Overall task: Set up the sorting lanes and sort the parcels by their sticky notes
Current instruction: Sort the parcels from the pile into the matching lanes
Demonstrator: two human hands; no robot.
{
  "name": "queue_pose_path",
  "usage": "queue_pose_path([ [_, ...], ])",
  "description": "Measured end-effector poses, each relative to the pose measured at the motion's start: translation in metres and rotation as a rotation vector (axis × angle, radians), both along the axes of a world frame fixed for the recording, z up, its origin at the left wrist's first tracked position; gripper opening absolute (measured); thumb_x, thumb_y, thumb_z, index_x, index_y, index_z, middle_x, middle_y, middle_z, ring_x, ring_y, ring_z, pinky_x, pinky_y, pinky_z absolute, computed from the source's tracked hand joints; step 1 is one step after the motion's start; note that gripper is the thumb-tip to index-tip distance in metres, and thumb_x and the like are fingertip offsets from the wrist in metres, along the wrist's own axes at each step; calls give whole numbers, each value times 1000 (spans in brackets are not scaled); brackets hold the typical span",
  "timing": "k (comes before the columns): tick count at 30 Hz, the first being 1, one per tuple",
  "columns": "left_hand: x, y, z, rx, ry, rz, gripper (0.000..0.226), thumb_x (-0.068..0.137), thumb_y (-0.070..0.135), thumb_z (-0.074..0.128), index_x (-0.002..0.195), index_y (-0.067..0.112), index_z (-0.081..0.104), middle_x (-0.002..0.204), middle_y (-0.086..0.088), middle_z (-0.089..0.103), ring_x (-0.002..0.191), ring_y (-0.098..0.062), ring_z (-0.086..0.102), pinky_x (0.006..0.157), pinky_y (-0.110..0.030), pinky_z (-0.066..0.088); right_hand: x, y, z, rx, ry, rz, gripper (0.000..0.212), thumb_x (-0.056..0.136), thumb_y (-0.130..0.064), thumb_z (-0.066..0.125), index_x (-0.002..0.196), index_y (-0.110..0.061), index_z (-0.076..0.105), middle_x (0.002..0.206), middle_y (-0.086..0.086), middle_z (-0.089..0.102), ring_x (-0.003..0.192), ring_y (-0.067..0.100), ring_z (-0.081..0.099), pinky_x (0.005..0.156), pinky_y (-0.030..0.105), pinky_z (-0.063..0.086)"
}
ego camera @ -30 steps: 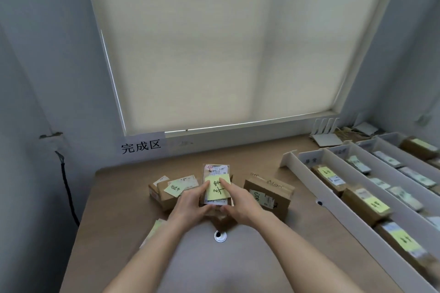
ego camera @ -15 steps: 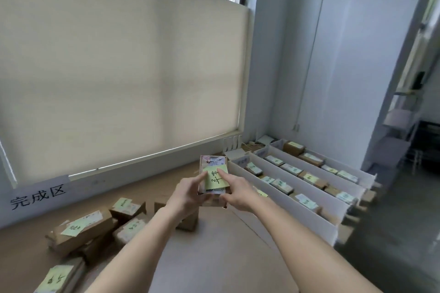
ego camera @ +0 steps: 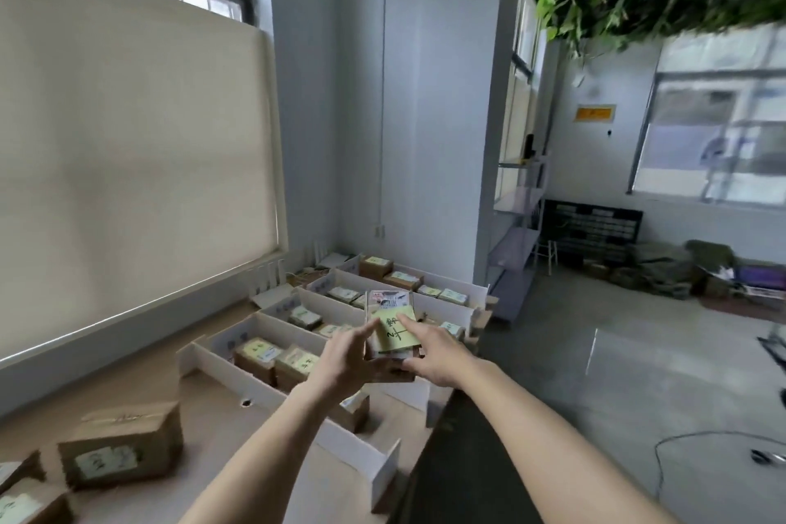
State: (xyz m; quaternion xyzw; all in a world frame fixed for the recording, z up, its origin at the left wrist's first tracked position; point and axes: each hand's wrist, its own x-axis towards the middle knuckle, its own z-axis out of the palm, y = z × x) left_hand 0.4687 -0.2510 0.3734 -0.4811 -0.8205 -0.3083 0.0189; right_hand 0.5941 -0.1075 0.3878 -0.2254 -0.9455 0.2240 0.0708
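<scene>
1. Parcel (ego camera: 389,336): one small cardboard box, held in the air at the centre of your view, above the white sorting lanes (ego camera: 297,396). A printed label showed at its far end.
2. Sticky note (ego camera: 395,331): yellow-green, stuck on the parcel's top face, with dark handwriting; I could not read it.
3. Your left hand (ego camera: 344,362): at the parcel's 9 o'clock side. Its grip was closed on the box, thumb lying up across the top near the note's edge, fingers curled underneath.
4. Your right hand (ego camera: 438,353): at the parcel's 3 o'clock side. Its grip also clamped the box, one fingertip resting on the note, the rest wrapped around the near right corner.
5. Sorting lanes: long white dividers on the counter (ego camera: 170,387), running from about 6 o'clock away toward 12 o'clock. Small tags on the far ends were too blurred to read.
6. Sorted parcels (ego camera: 274,357): brown boxes with yellow-green notes lay in rows within the lanes, two of them just at 9 o'clock of your left hand.
7. Unsorted parcels: one larger brown box (ego camera: 123,442) with a pale note on its side sat on the counter at 8 o'clock, well apart from the lanes; more box edges showed at the lower left corner.
8. Roller blind (ego camera: 127,140): drawn down over the window at 10 o'clock.
</scene>
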Motion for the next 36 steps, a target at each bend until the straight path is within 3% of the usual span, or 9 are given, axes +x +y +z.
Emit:
queue_pose_path([
  [3, 18, 44, -1, 1, 14, -56, 89, 78, 56, 73, 150, 17, 37, 84, 8, 61, 67, -4, 50, 62, -19, 32, 20, 37, -5, -21, 20, -50, 83, 98, -22, 65, 160, -41, 14, 161, 7, 32, 143, 27, 37, 111, 40, 37],
  [7, 22, 104, -6, -28, 11, -92, 84, 82, 54, 70, 151, 20, 36, 105, -1, 69, 80, -9, 56, 68, -22, 41, 37, 86, -7, -29, 15, -96, 82, 97, -22, 65, 160, -40, 14, 161, 7, 33, 145, 28, 36, 114, 40, 36],
  [10, 19, 150, -6, -20, 24, -107, 82, 83, 57, 68, 151, 23, 36, 106, -2, 68, 81, -10, 53, 67, -24, 40, 38, 130, -2, -23, 8, -120, 80, 98, -21, 64, 160, -37, 16, 161, 9, 33, 144, 30, 35, 114, 39, 34],
  [17, -22, 251, 10, 31, 23, -126, 74, 85, 47, 71, 147, 19, 43, 113, -6, 71, 90, -18, 68, 72, -29, 51, -9, 236, 19, 30, -30, -104, 82, 96, -26, 65, 160, -39, 16, 153, 6, 44, 133, 27, 47, 105, 41, 43],
  [21, -58, 288, 15, 45, 55, -71, 72, 85, 49, 70, 146, 20, 44, 108, -6, 72, 88, -21, 67, 70, -30, 50, -51, 277, 25, 51, -31, -74, 83, 95, -29, 67, 159, -43, 15, 157, 4, 41, 136, 28, 45, 110, 46, 42],
  [23, -76, 301, 14, 45, 68, -37, 71, 84, 52, 70, 144, 21, 47, 98, -3, 72, 81, -21, 65, 69, -36, 51, -72, 294, 24, 70, -33, -51, 84, 94, -29, 67, 159, -43, 14, 158, 5, 40, 138, 29, 44, 111, 48, 40],
  [28, -113, 305, 19, 30, 59, 44, 58, 85, 46, 72, 133, 19, 54, 90, -4, 70, 75, -19, 63, 66, -34, 48, -128, 314, 23, 86, -26, 65, 83, 95, -27, 66, 160, -37, 16, 159, 9, 36, 142, 30, 38, 113, 46, 36],
  [32, -146, 296, 16, 14, 44, 161, 68, 82, 55, 70, 137, 21, 51, 85, 2, 67, 73, -15, 62, 63, -30, 44, -180, 320, 16, 79, -19, 179, 83, 95, -32, 67, 159, -41, 15, 159, 10, 36, 142, 30, 38, 114, 45, 36],
  [36, -174, 279, 6, -19, 1, 310, 79, 77, 63, 70, 142, 24, 47, 92, -1, 72, 76, -15, 64, 69, -32, 51, -233, 320, 6, 60, -30, 344, 82, 95, -31, 68, 160, -38, 18, 157, 9, 40, 137, 28, 43, 108, 38, 38],
])
